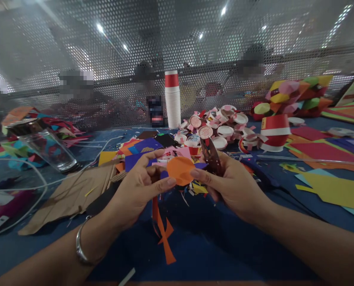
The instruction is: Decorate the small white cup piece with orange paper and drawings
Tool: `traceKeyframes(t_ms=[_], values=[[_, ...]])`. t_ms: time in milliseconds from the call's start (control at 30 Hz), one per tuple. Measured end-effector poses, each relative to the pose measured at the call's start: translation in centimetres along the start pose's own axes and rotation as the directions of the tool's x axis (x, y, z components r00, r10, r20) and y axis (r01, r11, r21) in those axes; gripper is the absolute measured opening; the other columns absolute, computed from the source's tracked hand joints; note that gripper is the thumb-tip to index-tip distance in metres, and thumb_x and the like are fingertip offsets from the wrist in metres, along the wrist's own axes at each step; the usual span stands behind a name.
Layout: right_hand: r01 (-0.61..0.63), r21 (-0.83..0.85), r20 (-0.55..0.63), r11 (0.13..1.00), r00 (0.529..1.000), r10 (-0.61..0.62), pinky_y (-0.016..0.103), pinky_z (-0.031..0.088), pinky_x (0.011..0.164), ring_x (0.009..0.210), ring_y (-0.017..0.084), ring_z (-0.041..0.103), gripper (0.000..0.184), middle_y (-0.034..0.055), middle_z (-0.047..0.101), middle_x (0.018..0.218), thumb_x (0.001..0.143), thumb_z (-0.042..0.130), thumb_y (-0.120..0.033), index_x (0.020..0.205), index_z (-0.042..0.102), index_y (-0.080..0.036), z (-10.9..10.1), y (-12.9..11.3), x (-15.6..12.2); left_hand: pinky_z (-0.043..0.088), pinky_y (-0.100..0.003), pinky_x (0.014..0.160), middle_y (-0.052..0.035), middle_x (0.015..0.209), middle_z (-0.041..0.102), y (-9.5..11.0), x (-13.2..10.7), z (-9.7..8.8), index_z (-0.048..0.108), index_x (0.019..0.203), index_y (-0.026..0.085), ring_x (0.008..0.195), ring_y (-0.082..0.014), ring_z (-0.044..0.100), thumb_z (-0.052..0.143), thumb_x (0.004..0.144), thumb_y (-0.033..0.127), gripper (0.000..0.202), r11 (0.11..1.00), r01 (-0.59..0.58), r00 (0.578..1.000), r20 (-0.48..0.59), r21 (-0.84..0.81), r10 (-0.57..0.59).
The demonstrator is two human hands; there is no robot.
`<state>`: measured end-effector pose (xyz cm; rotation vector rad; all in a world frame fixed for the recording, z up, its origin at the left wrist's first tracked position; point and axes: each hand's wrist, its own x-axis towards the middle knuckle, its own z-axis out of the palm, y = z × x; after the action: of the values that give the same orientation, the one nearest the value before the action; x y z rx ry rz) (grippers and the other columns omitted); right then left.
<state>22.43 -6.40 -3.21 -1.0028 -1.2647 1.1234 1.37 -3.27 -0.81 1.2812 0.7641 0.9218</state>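
Note:
My left hand (138, 186) pinches an orange paper circle (179, 170) between thumb and fingers, with a bangle on its wrist. From the circle a trimmed orange strip (163, 234) hangs down over the blue table. My right hand (233, 186) grips a pair of scissors (211, 155), blades pointing up and slightly apart, right beside the circle's right edge; its thumb touches the circle.
Coloured paper scraps (147, 149) lie behind my hands, with cut cup bottoms (221, 131) and a stack of paper cups (172, 99) further back. A glass (50, 153) lies at left, brown paper (72, 190) beside it, coloured sheets (328, 159) at right. A perforated screen (177, 47) closes the back.

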Motion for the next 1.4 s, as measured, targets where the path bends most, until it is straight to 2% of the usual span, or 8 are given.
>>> traceKeyframes(t_ms=[500,633,767,867,967,1100,1267,1400], values=[[-0.028,0.000,0.021,1.000,0.999,0.028,0.017,0.026,0.036,0.035,0.004,0.040,0.036,-0.0130,0.051,0.043,0.079,0.088,-0.037,0.084,0.056,-0.022,0.4,0.0,-0.1,0.062,-0.038,0.095,-0.0096,0.121,0.071,-0.6,-0.4,0.1,0.033,0.149,0.027,0.109,-0.0261,0.074,0.091,0.073,0.018,0.096,0.994,-0.049,0.999,-0.003,0.098,0.050],[-0.047,-0.011,0.024,0.999,0.999,0.047,0.017,0.026,0.037,0.035,0.004,0.040,0.038,-0.0132,0.051,0.043,0.080,0.088,-0.039,0.084,0.054,-0.022,0.4,0.0,-0.1,0.062,-0.034,0.095,-0.0079,0.120,0.071,-0.6,-0.6,0.2,0.032,0.152,0.029,0.112,-0.0245,0.074,0.090,0.075,0.017,0.097,0.986,-0.104,0.995,0.006,0.128,0.104],[-0.055,-0.059,0.012,0.997,0.998,0.056,0.017,0.029,0.039,0.034,0.004,0.040,0.039,-0.0134,0.049,0.041,0.083,0.084,-0.047,0.087,0.054,-0.022,0.3,0.1,0.1,0.062,-0.023,0.081,-0.0027,0.109,0.071,-0.7,-0.5,-0.1,0.036,0.151,0.030,0.101,-0.0181,0.075,0.087,0.079,0.017,0.089,0.940,-0.227,0.973,0.018,0.254,0.230],[-0.049,-0.095,0.001,0.994,0.999,0.049,0.019,0.028,0.040,0.035,0.005,0.039,0.040,-0.0124,0.047,0.043,0.088,0.075,-0.057,0.089,0.055,-0.021,0.2,0.1,0.2,0.060,-0.021,0.071,-0.0013,0.103,0.070,-0.9,-0.4,-0.7,0.042,0.150,0.029,0.093,-0.0162,0.073,0.084,0.082,0.020,0.080,0.840,-0.327,0.935,0.018,0.432,0.355],[-0.068,-0.102,0.001,0.992,0.998,0.069,0.020,0.027,0.039,0.036,0.005,0.037,0.043,-0.0113,0.046,0.046,0.092,0.068,-0.062,0.094,0.059,-0.020,0.3,0.0,0.3,0.059,-0.023,0.068,-0.0033,0.108,0.071,-1.2,-0.3,-1.6,0.048,0.147,0.029,0.095,-0.0169,0.071,0.080,0.086,0.018,0.069,0.667,-0.420,0.862,0.042,0.616,0.504],[-0.111,-0.056,-0.016,0.992,0.994,0.110,0.019,0.029,0.038,0.037,0.005,0.034,0.041,-0.0112,0.048,0.048,0.090,0.070,-0.059,0.097,0.059,-0.020,0.4,0.0,0.5,0.057,-0.041,0.101,-0.0041,0.117,0.072,-1.3,0.1,-2.7,0.051,0.146,0.030,0.109,-0.0206,0.071,0.070,0.088,0.004,0.066,0.418,-0.545,0.725,0.158,0.727,0.671],[-0.126,-0.034,-0.003,0.991,0.992,0.126,0.020,0.026,0.036,0.036,0.006,0.033,0.041,-0.0113,0.044,0.045,0.088,0.072,-0.060,0.089,0.058,-0.021,0.5,0.1,0.4,0.050,-0.045,0.105,-0.0011,0.113,0.076,-0.9,0.7,-3.1,0.050,0.147,0.035,0.110,-0.0234,0.067,0.067,0.084,-0.003,0.076,0.153,-0.598,0.588,0.301,0.787,0.751],[-0.112,-0.029,0.048,0.993,0.992,0.114,0.022,0.024,0.037,0.037,0.005,0.036,0.044,-0.0091,0.048,0.049,0.089,0.070,-0.062,0.083,0.058,-0.021,0.7,-0.3,0.1,0.048,-0.044,0.103,0.0000,0.111,0.078,-0.7,0.7,-2.5,0.050,0.148,0.040,0.108,-0.0258,0.065,0.070,0.086,0.001,0.076,0.115,-0.597,0.592,0.339,0.794,0.731]])
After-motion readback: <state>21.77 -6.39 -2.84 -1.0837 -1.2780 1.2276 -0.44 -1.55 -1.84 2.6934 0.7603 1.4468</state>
